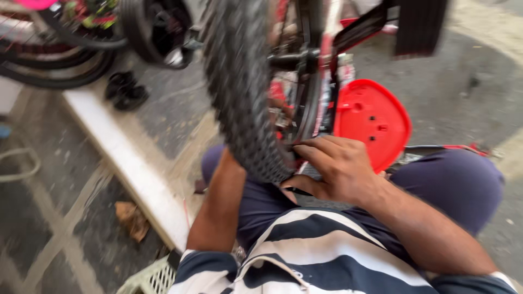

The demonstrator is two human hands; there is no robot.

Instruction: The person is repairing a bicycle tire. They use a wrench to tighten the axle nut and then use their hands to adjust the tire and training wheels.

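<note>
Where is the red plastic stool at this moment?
In the head view the red plastic stool lies right of centre on the grey floor, just beyond the right hand and beside the knobby tyre.

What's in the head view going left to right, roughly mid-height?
Black shoes → white curb → left forearm → knobby bicycle tyre → right hand at the tyre's lower edge → red plastic stool seat → right knee in dark trousers.
</note>
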